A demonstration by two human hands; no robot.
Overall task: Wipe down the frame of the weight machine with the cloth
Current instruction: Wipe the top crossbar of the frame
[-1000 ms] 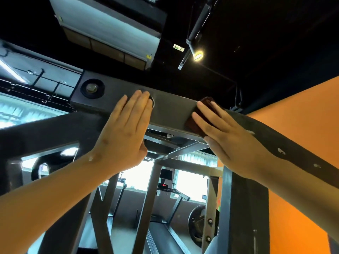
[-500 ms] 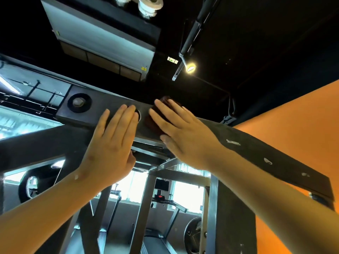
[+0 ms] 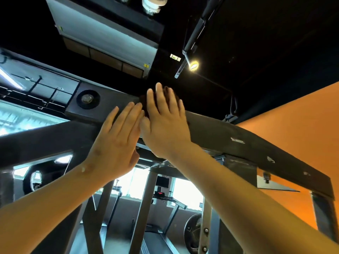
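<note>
With straight fingers (image 3: pixel 159 99) my right hand (image 3: pixel 165 125) presses the dark brown cloth (image 3: pixel 142 102) under them against the dark grey steel frame beam (image 3: pixel 220 129), left hand (image 3: pixel 117 143) flat beside, bracing me

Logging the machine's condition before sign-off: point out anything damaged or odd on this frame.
The top beam carries several pale chips in its dark paint, spaced along it to the right of the right hand. They look like worn or knocked-off paint. Nothing else stands out.
</note>
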